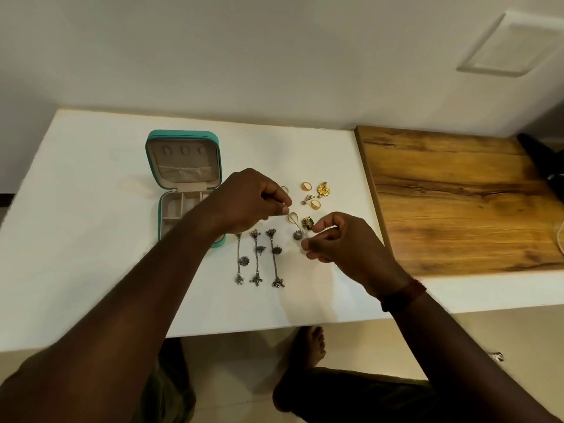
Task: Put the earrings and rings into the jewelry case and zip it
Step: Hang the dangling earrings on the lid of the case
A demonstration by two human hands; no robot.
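Currently held: long silver chain earring (297, 235), middle of the frame, over white tabletop (91, 239). Pinched at upper end by left hand (244, 203), at lower flower end by right hand (341, 245). Long axis: upper left to lower right. Sits right of open teal zip jewelry case (183, 175); left hand nearer, forearm crossing its lower tray.

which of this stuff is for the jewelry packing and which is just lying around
For the job:
- jewelry case, open
- long silver earrings on the table
- gold rings
- gold earring
- silver earring, pinched by left hand and right hand

Just lying about:
- wooden board
- dark object beside it
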